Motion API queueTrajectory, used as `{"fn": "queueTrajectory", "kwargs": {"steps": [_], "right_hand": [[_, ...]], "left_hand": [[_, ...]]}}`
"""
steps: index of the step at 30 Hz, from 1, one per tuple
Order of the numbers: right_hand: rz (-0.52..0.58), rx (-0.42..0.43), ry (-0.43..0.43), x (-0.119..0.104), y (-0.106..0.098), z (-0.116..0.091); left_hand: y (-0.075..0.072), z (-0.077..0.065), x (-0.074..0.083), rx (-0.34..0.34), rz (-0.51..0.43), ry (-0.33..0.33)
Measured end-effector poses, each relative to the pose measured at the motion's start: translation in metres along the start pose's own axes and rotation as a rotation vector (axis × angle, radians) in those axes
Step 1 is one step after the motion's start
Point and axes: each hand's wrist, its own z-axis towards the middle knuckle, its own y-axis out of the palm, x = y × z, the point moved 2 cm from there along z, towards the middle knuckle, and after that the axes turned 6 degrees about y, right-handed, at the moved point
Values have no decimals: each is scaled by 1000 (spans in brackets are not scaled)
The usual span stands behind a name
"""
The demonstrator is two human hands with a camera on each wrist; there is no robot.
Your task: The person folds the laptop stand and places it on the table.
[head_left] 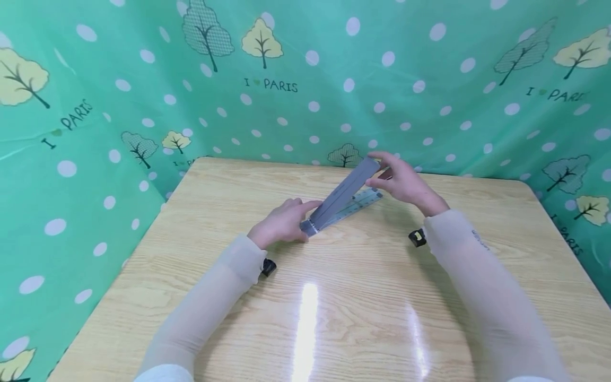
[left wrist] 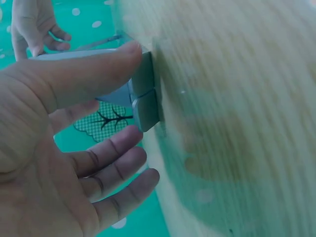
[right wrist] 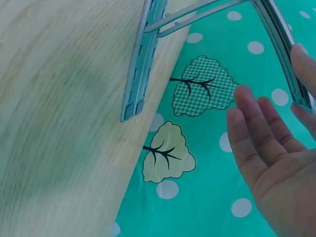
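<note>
A grey folding stand [head_left: 347, 190], which looks like a laptop stand, is partly unfolded on the table, its upper panel tilted up to the right. My left hand [head_left: 284, 220] holds its low hinged end [left wrist: 145, 91], thumb on one side and fingertips at the other. At the raised end, my right hand [head_left: 401, 180] pinches the panel edge between thumb and index finger, with the other fingers extended. In the right wrist view, thin struts [right wrist: 200, 15] link the slotted base rail [right wrist: 138, 74] to the raised panel [right wrist: 276, 44].
The wood-grain table [head_left: 372, 297] carries bright light reflections near its front. A green dotted cloth [head_left: 329, 63] with printed trees hangs behind its far edge and along the left. Small black devices [head_left: 417, 237] sit at both wrists.
</note>
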Motion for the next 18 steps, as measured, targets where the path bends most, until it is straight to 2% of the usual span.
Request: {"fn": "queueTrajectory", "kwargs": {"steps": [12, 18], "right_hand": [[12, 48, 17, 3, 1, -7], [16, 81, 16, 2, 3, -16]], "left_hand": [[-1, 3, -1, 7, 26, 22], [-2, 6, -5, -16, 3, 49]]}}
